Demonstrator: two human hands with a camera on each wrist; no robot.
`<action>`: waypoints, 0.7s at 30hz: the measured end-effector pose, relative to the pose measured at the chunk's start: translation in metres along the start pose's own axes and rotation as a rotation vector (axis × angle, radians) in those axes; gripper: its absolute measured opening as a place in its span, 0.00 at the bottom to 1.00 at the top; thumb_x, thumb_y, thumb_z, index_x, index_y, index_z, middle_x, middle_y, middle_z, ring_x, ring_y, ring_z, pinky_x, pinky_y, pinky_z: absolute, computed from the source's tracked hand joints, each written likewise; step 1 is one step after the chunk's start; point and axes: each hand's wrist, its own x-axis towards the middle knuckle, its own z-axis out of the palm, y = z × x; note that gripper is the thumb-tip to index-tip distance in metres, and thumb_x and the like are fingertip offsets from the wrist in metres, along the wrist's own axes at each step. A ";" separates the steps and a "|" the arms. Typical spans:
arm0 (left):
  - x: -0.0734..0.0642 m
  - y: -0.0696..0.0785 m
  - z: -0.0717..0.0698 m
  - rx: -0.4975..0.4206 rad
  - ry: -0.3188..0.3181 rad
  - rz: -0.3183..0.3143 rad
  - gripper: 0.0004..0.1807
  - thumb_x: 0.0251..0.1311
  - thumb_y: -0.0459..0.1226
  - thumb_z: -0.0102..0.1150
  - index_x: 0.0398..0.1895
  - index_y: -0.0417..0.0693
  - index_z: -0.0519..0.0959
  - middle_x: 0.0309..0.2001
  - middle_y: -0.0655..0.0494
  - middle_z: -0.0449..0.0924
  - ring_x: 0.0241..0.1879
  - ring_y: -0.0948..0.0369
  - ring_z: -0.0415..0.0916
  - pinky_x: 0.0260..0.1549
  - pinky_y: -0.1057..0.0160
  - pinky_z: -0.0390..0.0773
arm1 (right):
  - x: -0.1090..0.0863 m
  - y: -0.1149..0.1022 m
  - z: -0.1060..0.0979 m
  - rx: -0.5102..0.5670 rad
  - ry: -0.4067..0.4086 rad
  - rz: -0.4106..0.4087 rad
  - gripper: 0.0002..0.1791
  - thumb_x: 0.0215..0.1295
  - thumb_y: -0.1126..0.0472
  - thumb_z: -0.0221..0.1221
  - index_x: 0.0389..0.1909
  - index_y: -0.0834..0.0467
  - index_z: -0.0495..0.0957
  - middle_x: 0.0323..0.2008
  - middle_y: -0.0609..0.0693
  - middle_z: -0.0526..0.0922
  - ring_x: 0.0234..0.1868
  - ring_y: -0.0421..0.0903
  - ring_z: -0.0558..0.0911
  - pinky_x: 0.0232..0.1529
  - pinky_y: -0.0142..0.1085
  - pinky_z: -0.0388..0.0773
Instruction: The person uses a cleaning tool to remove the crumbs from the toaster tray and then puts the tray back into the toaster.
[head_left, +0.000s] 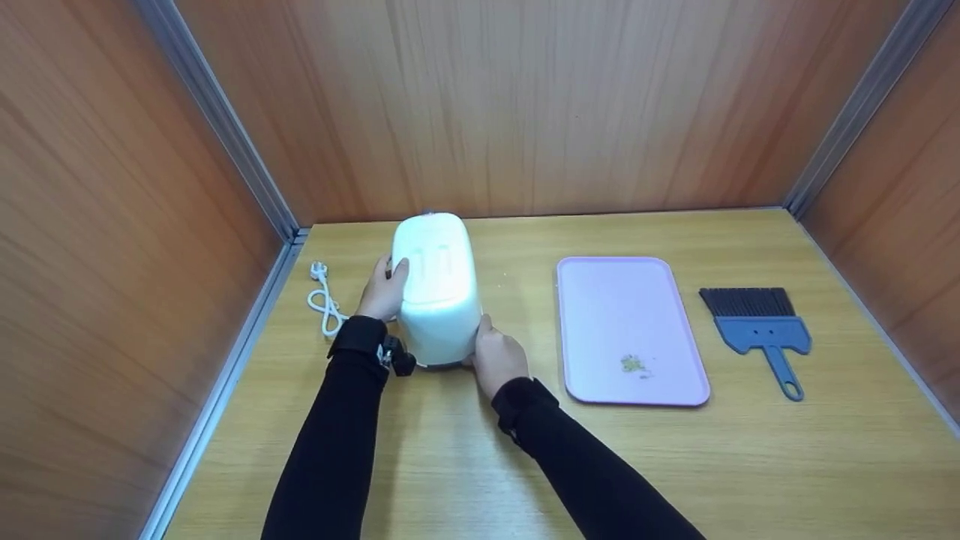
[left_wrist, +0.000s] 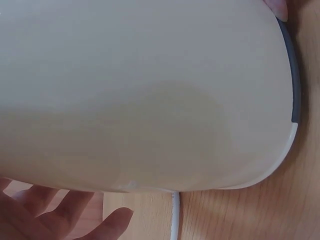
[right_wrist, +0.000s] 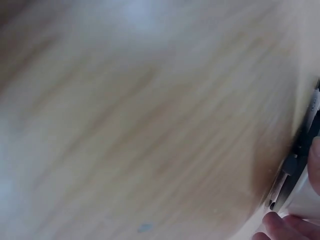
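A white, rounded, toaster-like appliance [head_left: 435,300] stands on the table with a smooth cover over its top. My left hand [head_left: 384,289] holds its left side, the thumb lying over the upper edge; in the left wrist view those fingers [left_wrist: 62,212] show beside the white shell. At the near right lower corner, my right hand [head_left: 499,356] grips the body close to the base. The right wrist view shows its thumb and fingertips [right_wrist: 277,225] at a dark strip [right_wrist: 295,160] along the bottom edge. The palm sides are hidden.
The appliance's white cord and plug [head_left: 324,296] lie looped on the left. To the right is a pink tray [head_left: 622,322] with a small pile of crumbs [head_left: 632,364]. Beyond it lies a blue brush [head_left: 765,334] with dark bristles. Wooden panels [head_left: 525,112] enclose the table.
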 end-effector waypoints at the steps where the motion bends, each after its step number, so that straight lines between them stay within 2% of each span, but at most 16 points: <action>1: 0.000 -0.001 0.000 -0.002 0.000 -0.004 0.39 0.85 0.55 0.33 0.89 0.49 0.39 0.83 0.36 0.53 0.80 0.42 0.55 0.77 0.44 0.61 | 0.000 -0.001 0.000 0.000 -0.003 0.003 0.44 0.47 0.55 0.82 0.60 0.73 0.74 0.38 0.62 0.90 0.33 0.55 0.90 0.34 0.44 0.87; 4: 0.000 -0.002 0.000 0.001 0.001 -0.014 0.39 0.85 0.56 0.33 0.89 0.50 0.39 0.83 0.37 0.53 0.80 0.42 0.56 0.76 0.44 0.62 | -0.001 -0.001 0.000 0.010 -0.014 0.011 0.44 0.47 0.55 0.82 0.60 0.73 0.74 0.39 0.62 0.90 0.34 0.56 0.91 0.34 0.45 0.87; 14: 0.005 0.001 0.004 0.008 -0.002 -0.005 0.39 0.86 0.55 0.33 0.88 0.48 0.38 0.86 0.40 0.44 0.83 0.43 0.47 0.79 0.44 0.56 | 0.002 0.005 -0.003 0.038 -0.030 0.001 0.38 0.53 0.58 0.81 0.58 0.71 0.73 0.39 0.62 0.90 0.36 0.57 0.91 0.38 0.45 0.88; 19: 0.009 0.006 0.010 0.018 0.016 -0.004 0.39 0.85 0.55 0.35 0.88 0.49 0.42 0.85 0.40 0.50 0.82 0.43 0.53 0.78 0.45 0.59 | 0.004 0.010 -0.012 0.075 -0.066 0.017 0.40 0.57 0.57 0.80 0.63 0.74 0.73 0.40 0.65 0.89 0.38 0.59 0.91 0.40 0.48 0.88; 21: 0.010 0.007 0.011 0.023 0.029 0.002 0.39 0.85 0.55 0.36 0.88 0.48 0.44 0.84 0.39 0.52 0.81 0.43 0.54 0.78 0.45 0.60 | 0.005 0.011 -0.017 0.096 -0.091 0.015 0.38 0.59 0.56 0.79 0.62 0.73 0.74 0.39 0.65 0.89 0.38 0.59 0.90 0.40 0.49 0.88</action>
